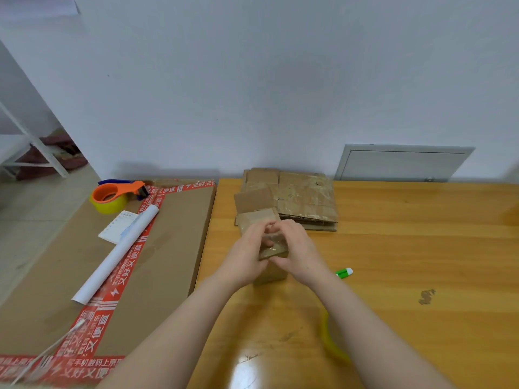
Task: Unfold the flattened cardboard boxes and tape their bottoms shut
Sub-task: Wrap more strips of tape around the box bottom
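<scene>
A small brown cardboard box [273,249] stands on the wooden table [393,262], its taped, glossy face turned up. My left hand [247,256] grips its left side, thumb over the top. From the right, my right hand [297,248] holds the other side, fingers curled over the top edge. Behind the box lies a stack of flattened cardboard boxes [303,200], with an open flap [252,202] sticking up at its front left. A yellow tape roll [332,343] is partly hidden under my right forearm.
A large flat carton with red printed tape [168,248] sits left of the table, carrying an orange tape dispenser [118,193], a white paper roll [118,251] and a small white pad [119,226]. A green-and-white marker [344,272] lies right of my hands.
</scene>
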